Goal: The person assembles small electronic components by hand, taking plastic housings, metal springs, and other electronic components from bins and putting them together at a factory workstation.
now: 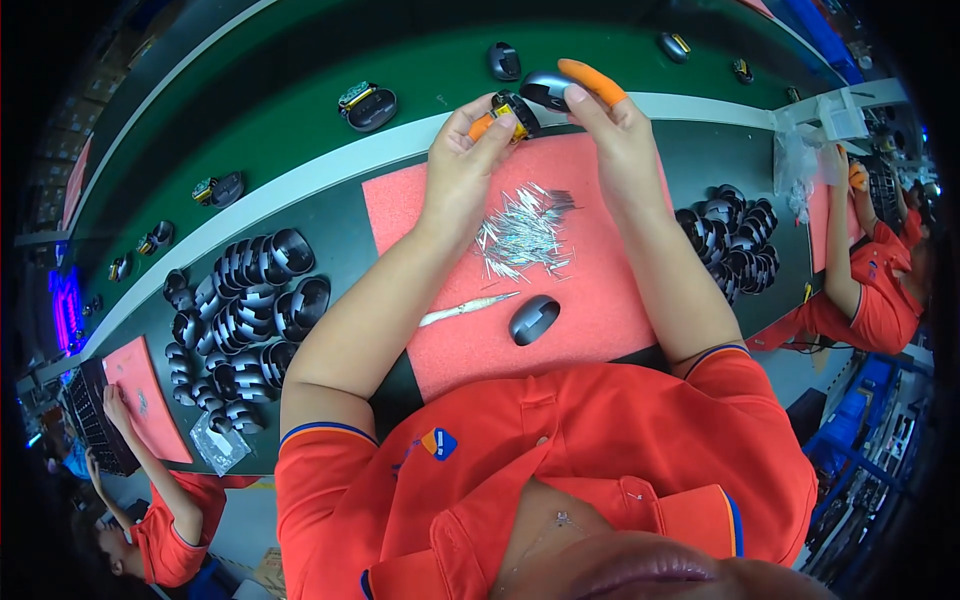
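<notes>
My left hand (462,150) is closed on a small black earbud-case inner part (514,112) with yellow on its side. Just to the right, my right hand (622,130) grips a glossy dark grey case shell (546,91), its orange-covered index finger raised behind it. Orange covering also shows on a finger of my left hand. Both pieces are held close together over the far edge of a pink foam mat (590,280). On the mat lie a heap of thin metal pins (520,238), a slim white pointed tool (468,308) and another dark oval case (534,320).
Black case shells crowd the table in rows at left (245,300) and in a pile at right (738,240). Beyond a white rail (330,157), a green conveyor belt (290,90) carries opened cases (372,108). Co-workers in red sit on both sides.
</notes>
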A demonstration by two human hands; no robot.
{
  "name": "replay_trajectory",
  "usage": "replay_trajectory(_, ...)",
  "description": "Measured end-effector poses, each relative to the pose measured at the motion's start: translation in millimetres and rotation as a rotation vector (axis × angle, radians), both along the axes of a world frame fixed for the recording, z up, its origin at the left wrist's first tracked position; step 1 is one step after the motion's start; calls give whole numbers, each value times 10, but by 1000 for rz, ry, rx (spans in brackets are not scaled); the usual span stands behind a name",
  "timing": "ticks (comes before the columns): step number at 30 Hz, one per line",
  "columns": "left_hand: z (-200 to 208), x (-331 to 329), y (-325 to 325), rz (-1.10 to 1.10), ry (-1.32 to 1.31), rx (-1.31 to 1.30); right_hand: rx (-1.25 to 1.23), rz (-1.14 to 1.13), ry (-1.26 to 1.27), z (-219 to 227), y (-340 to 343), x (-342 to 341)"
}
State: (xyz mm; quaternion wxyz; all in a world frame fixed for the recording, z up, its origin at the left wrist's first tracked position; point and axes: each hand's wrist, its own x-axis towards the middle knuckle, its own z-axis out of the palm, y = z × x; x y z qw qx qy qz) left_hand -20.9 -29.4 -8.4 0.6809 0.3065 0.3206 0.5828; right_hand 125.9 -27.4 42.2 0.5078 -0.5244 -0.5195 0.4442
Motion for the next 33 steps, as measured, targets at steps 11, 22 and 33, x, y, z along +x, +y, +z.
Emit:
replay_trajectory(11,34,-53,-28,-27,-40,-17,210,53,68,-269,12,-126)
replay_trajectory(22,18,-78,-31,-35,-44,3,289,10,-44,-272,17,-102)
replay_trajectory(33,42,-54,-27,-15,-29,37,377,-9,-372,-243,22,-24)
